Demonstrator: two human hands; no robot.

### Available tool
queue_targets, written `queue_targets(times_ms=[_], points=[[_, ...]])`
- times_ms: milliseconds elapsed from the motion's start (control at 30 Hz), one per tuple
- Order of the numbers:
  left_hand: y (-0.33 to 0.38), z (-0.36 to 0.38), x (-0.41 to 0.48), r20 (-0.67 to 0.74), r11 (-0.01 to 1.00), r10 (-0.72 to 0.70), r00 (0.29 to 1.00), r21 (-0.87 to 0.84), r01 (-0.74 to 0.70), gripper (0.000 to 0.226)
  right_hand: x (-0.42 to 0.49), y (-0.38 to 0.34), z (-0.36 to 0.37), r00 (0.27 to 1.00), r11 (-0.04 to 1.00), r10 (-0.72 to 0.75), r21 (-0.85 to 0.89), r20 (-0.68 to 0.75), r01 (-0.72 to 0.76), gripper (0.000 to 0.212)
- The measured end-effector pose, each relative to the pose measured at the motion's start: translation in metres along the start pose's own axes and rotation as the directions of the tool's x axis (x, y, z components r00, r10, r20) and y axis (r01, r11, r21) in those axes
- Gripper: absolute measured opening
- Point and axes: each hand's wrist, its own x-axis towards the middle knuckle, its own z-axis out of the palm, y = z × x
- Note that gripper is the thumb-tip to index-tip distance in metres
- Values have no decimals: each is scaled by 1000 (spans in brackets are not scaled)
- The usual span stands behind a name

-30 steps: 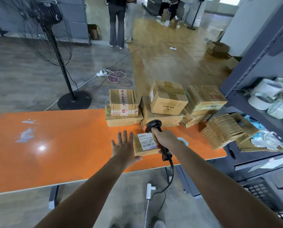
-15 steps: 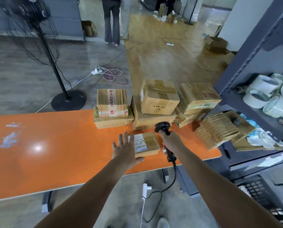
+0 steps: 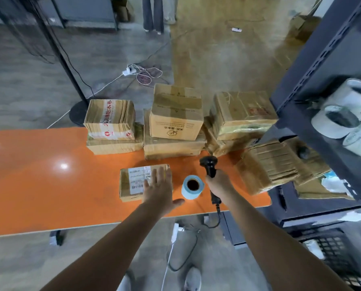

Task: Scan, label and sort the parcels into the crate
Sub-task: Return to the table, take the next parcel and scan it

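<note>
While the left hand (image 3: 158, 190) pressed straight fingers (image 3: 157, 175) on one labelled parcel (image 3: 131, 181) just beside the label roll (image 3: 193, 186) and the right hand (image 3: 218, 185) gripped the scanner (image 3: 209, 164), the stacked parcels (image 3: 175, 114) behind the roll evidently awaited sorting.

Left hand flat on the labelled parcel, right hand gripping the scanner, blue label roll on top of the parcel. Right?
No: in the head view the blue label roll stands on the orange table, between the parcel and the right hand. The left hand and scanner are as stated.
</note>
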Motion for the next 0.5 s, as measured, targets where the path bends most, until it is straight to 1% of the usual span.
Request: queue_targets(times_ms=[133,233,333,433,500], points=[[15,7,3,-13,1000,-28,1000,8,28,111,14,8,4,998,998,-53,-40,23,54,14],[20,10,3,-26,1000,-25,999,10,25,110,18,12,8,998,996,-62,-70,25,63,22],[22,12,1,-10,1000,-19,1000,13,19,109,16,15,8,998,995,-58,-77,28,60,23],[22,13,-1,-3,1000,-9,1000,9,9,109,7,13,5,996,992,-84,-97,-15,82,28],[22,11,-3,3,1000,-4,1000,4,4,108,-4,7,4,986,979,-138,-164,-91,122,32]])
